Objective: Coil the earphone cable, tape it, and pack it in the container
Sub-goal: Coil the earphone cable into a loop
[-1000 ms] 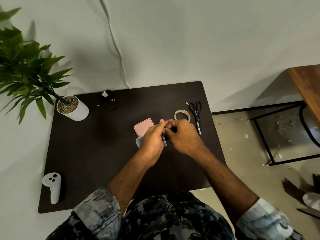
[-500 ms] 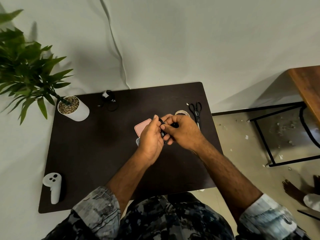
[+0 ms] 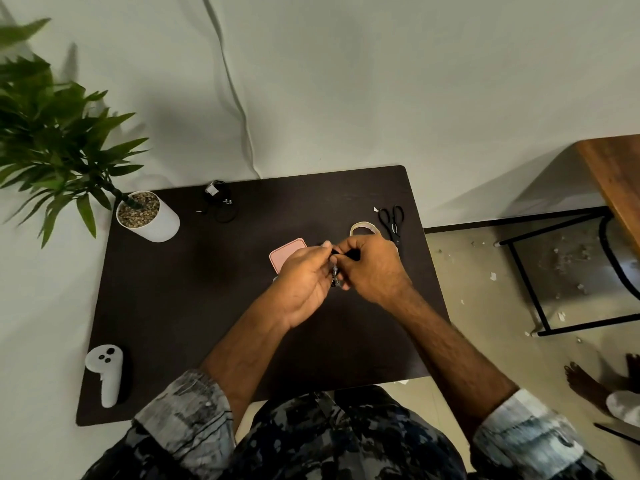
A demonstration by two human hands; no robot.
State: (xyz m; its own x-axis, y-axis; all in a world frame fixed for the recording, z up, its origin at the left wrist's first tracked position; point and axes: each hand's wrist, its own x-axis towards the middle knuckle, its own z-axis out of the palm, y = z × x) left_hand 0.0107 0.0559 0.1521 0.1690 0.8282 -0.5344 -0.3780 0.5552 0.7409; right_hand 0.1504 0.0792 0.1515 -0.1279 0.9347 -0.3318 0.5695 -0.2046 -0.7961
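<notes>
Dark brown rectangular tabletop [image 3: 166,306] is seen from above against a pale wall. At its centre a small black earphone cable bundle [image 3: 335,279] is pinched between the left hand [image 3: 304,282] and the right hand [image 3: 372,268], fingers pressed together around it; most of the bundle is hidden by them. One pink square container lid [image 3: 285,255] is partly covered by the left hand, and the container beneath is barely made out. One beige tape roll [image 3: 363,229] and one pair of black scissors [image 3: 392,220] lie at two o'clock, a second black coiled cable [image 3: 220,204] at eleven o'clock. No writing can be read.
</notes>
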